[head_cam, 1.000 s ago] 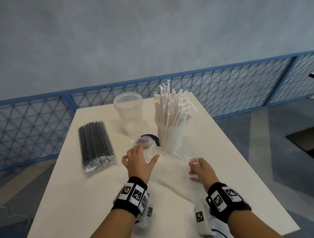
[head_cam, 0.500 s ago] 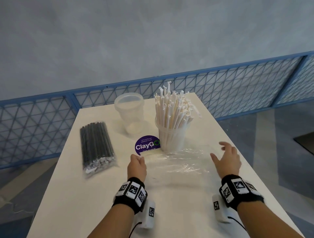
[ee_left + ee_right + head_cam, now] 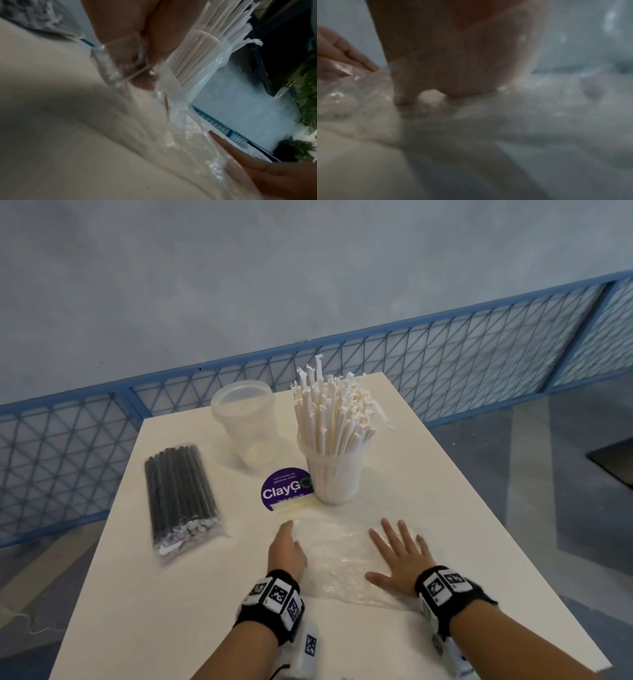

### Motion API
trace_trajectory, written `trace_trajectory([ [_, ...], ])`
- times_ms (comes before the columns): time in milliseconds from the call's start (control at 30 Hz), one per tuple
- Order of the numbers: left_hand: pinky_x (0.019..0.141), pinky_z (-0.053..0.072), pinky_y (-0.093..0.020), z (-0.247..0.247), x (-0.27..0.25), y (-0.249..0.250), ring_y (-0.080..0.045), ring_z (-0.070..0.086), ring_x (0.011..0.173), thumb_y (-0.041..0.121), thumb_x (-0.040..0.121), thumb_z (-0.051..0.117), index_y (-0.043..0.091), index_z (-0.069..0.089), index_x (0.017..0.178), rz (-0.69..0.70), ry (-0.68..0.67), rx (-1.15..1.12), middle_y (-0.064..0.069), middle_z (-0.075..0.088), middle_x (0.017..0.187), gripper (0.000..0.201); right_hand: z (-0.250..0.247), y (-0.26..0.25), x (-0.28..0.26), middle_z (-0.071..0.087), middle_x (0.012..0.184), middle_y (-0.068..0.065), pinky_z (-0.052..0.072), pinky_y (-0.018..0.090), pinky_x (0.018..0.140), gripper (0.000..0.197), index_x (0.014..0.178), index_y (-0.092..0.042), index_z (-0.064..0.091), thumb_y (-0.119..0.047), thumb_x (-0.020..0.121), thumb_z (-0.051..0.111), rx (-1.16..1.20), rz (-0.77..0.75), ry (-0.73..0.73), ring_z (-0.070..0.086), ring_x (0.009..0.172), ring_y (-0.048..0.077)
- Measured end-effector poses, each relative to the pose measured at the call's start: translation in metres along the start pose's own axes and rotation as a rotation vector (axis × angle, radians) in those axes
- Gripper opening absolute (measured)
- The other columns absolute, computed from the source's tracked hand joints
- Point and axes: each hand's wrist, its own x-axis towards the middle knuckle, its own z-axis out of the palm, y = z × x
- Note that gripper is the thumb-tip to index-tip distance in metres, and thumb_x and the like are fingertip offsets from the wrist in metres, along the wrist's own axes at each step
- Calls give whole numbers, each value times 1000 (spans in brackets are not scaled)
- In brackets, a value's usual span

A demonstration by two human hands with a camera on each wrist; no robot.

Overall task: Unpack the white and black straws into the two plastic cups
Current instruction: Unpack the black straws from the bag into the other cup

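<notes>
Black straws (image 3: 180, 494) sealed in their clear pack, flat on the white table (image 3: 137, 611), well left of the left hand (image 3: 287, 553) and a little beyond it. Empty plastic cup (image 3: 244, 422) far side, beyond the left hand. Left hand: fingers straight, flat on the left edge of the empty clear wrapper (image 3: 337, 556), holding nothing. Purple sticker (image 3: 287, 489) just beyond the wrapper. White straws (image 3: 337, 414) upright in the second cup (image 3: 334, 474), beyond and between both hands. Right hand (image 3: 399, 559): fingers spread wide, palm down pressing the wrapper's right part, nothing gripped.
</notes>
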Motion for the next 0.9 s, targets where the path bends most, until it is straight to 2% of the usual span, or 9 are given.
trace_trajectory([
  [67, 98, 45, -37, 0, 0, 0, -39, 55, 113, -1, 93, 35, 4, 37, 137, -25, -31, 132, -23, 48, 132, 45, -6, 8, 4, -42, 142, -6, -10, 49, 114, 103, 140, -38, -26, -91, 53, -8, -20, 4, -18, -29, 140, 24],
  [133, 101, 37, -30, -1, -5, 7, -33, 48, 121, -2, 93, 35, 0, 37, 135, 31, -44, 308, -19, 38, 137, 42, -13, 10, 5, -35, 150, -3, -11, 50, 114, 77, 142, -38, -22, -72, 85, 16, -47, 17, -24, -29, 140, 26],
  [267, 104, 39, -36, 11, -24, 33, -31, 45, 128, 1, 88, 44, 0, 40, 135, 431, 94, 458, -17, 38, 145, 48, -25, 4, 11, -30, 153, 1, -10, 55, 113, 70, 144, -33, -19, -54, 94, 26, -137, 28, -44, -27, 141, 27],
  [333, 108, 35, -43, 24, -36, 46, -34, 42, 131, 4, 78, 57, -1, 33, 140, 602, 2, 676, -22, 32, 149, 67, -27, -1, 13, -29, 153, 1, -9, 56, 113, 69, 144, -32, -19, -51, 96, 26, -153, 38, -45, -26, 142, 27],
  [400, 116, 11, -48, 33, -44, 53, -36, 17, 141, 8, 91, 43, 0, 3, 147, 494, -112, 988, -23, 10, 155, 69, -25, -4, 12, -29, 153, 0, -9, 56, 113, 67, 144, -32, -20, -49, 97, 24, -137, 41, -44, -25, 142, 27],
  [500, 116, -4, -49, 39, -46, 64, -35, 3, 143, 7, 96, 31, -3, -5, 145, 474, -215, 1151, -24, 2, 155, 62, -22, -4, 10, -30, 153, 0, -9, 57, 113, 65, 143, -32, -20, -50, 97, 22, -117, 43, -37, -25, 142, 28],
  [600, 115, -6, -51, 51, -50, 71, -33, -8, 145, 19, 97, 38, 0, -9, 146, 536, -345, 1114, -20, -10, 156, 70, -23, -3, 9, -30, 153, 0, -9, 57, 113, 66, 144, -28, -20, -53, 96, 17, -129, 43, -53, -25, 142, 27],
  [767, 113, -7, -56, 53, -26, 42, -30, -26, 141, 60, 90, 33, 18, -19, 146, 317, -540, 1047, -4, -29, 154, 87, -18, 5, 11, -32, 152, -3, -8, 58, 113, 66, 143, -33, -21, -56, 95, 18, -82, 28, -34, -25, 142, 24],
  [900, 115, -7, -48, 34, -9, 9, -25, -26, 142, 61, 92, 24, 29, -18, 145, 286, -552, 1035, 2, -32, 153, 75, -13, 21, 8, -43, 138, -10, -9, 54, 113, 85, 140, -36, -25, -75, 82, 23, -35, -19, -23, -29, 140, 20],
])
